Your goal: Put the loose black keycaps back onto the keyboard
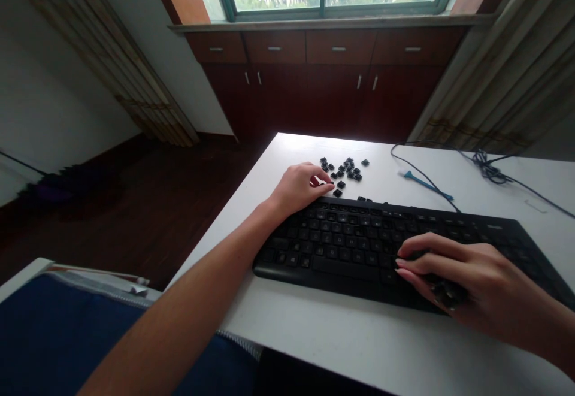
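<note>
Behind the keyboard [354, 246], my left hand [297, 189] at the keycaps [341, 174]

My left fingers were half closed, their tips at the edge of the loose pile; I couldn't tell if they held one. On the keyboard's right side, my right hand [453, 282] curled over the keys, its hold unclear. Behind the keyboard lay a blue tool [426, 184] and a cable [487, 168].
</note>
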